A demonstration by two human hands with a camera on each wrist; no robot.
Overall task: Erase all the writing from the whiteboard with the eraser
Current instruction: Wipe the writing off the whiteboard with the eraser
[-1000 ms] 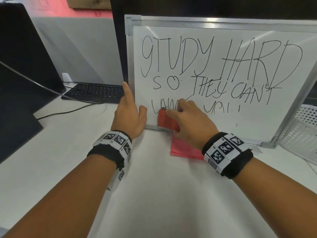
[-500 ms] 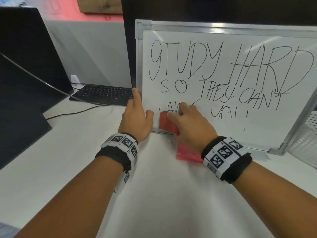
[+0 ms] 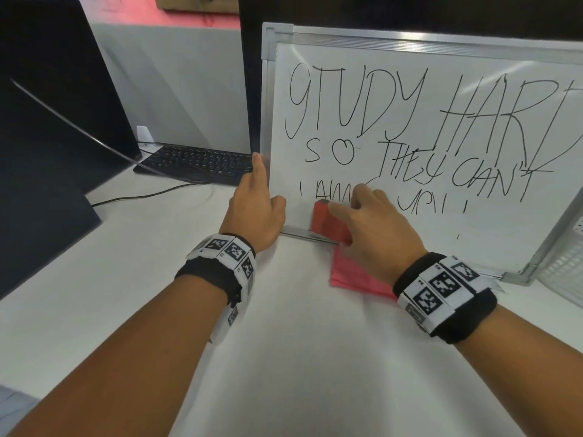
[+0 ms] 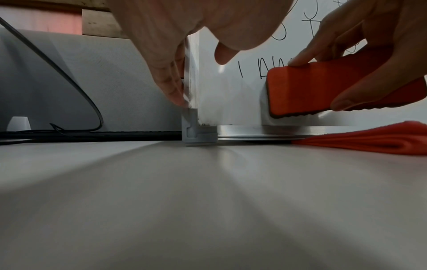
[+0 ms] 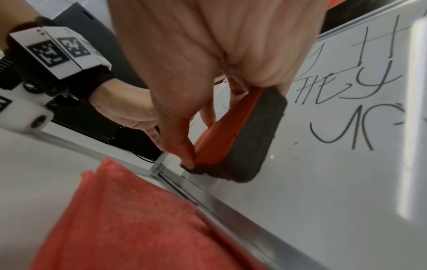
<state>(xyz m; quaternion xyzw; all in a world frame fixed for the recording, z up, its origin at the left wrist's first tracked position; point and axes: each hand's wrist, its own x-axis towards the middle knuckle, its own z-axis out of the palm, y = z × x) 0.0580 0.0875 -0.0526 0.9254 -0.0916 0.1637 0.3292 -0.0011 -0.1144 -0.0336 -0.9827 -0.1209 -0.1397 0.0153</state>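
The whiteboard (image 3: 489,234) stands upright on the table with black handwriting across it. Only the top halves of its bottom line of letters show above a wiped strip. My right hand (image 3: 350,205) grips the red eraser (image 3: 328,222) and presses its dark felt (image 5: 251,138) flat on the board at the lower left, just above the bottom frame. My left hand (image 3: 262,190) holds the board's left frame, fingers along the outer edge and thumb on the front face. The left wrist view shows the eraser (image 4: 312,87) from the side.
A folded red cloth (image 3: 356,275) lies on the white table against the board's bottom frame, under my right wrist. A black keyboard (image 3: 202,162) and a dark monitor (image 3: 56,105) stand to the left. A white basket (image 3: 564,266) sits at the right edge.
The head view has shifted, so the board sits further right in frame. The eraser and both hands keep about the same place on the board.
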